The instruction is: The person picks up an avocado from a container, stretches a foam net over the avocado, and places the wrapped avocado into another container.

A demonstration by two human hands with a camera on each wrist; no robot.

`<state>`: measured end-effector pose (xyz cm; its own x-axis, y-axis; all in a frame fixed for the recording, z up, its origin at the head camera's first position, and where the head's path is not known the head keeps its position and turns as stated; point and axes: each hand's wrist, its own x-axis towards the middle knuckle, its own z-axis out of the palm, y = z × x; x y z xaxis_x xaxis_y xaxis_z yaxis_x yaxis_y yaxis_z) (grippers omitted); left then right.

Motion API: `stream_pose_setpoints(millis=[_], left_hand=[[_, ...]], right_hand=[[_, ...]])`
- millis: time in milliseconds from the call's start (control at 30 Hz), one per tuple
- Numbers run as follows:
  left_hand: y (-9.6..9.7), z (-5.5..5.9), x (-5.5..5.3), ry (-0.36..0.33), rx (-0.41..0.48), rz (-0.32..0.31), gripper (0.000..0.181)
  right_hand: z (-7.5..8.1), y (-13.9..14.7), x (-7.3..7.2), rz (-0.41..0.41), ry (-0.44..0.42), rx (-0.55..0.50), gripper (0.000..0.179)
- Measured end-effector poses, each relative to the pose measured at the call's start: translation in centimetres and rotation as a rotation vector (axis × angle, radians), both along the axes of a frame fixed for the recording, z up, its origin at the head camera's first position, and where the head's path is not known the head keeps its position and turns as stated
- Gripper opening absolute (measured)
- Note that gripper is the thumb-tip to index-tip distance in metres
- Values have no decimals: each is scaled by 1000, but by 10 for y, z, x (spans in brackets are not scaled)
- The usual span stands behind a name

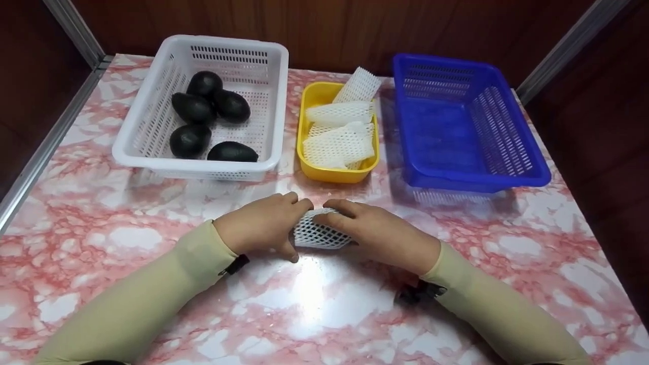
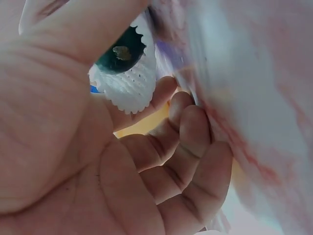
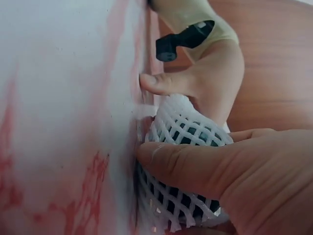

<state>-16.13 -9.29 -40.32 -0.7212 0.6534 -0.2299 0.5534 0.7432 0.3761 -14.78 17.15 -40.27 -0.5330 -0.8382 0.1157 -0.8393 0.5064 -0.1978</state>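
Netted avocado (image 1: 319, 231) in curved right hand (image 1: 388, 234)

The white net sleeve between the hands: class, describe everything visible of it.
The white net sleeve looks like foam, with diamond holes and a scalloped edge. It is stretched around a dark fruit, visible through the mesh. It lies sideways on or just above the marbled table, nearer than the yellow basket. The right hand grips it; the left hand curves beside one end.
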Motion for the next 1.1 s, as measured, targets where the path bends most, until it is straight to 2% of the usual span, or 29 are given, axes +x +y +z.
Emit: stream_pose_setpoints(millis=[133, 233, 333, 433, 567, 633, 667, 767, 800, 867, 900, 967, 1100], left_hand=[[0, -2, 1, -19, 7, 3, 86], [0, -2, 1, -7, 14, -1, 86], [-1, -4, 0, 9, 33, -4, 82], [-1, -6, -2, 10, 51, -3, 87], [-1, -7, -3, 2, 50, -4, 90], [-1, -7, -3, 16, 49, -11, 86], [-2, -7, -3, 33, 51, -21, 84], [-2, -8, -3, 58, 49, -37, 85], [-2, -9, -4, 63, 47, -40, 86], [-2, -9, -5, 59, 38, -37, 87], [-2, -9, -5, 52, 34, -33, 87], [-2, -10, -6, 41, 30, -24, 87], [-3, -9, -6, 32, 27, -15, 87]], right_hand=[[6, 6, -3, 15, -29, 8, 72], [16, 13, -6, 20, -85, -51, 77], [25, 21, -11, 46, -156, -196, 78], [29, 27, -14, 58, -266, -381, 77], [26, 29, -15, -25, -605, -725, 75], [23, 27, -16, -44, -860, -956, 72], [21, 26, -18, -22, -988, -1067, 71], [16, 23, -22, 119, -1395, -1320, 66], [15, 22, -24, 165, -1542, -1374, 64], [13, 20, -25, 221, -1757, -1440, 67], [13, 20, -25, 217, -1836, -1478, 65], [12, 19, -25, 181, -1921, -1538, 64], [13, 17, -26, 140, -1937, -1566, 63]])
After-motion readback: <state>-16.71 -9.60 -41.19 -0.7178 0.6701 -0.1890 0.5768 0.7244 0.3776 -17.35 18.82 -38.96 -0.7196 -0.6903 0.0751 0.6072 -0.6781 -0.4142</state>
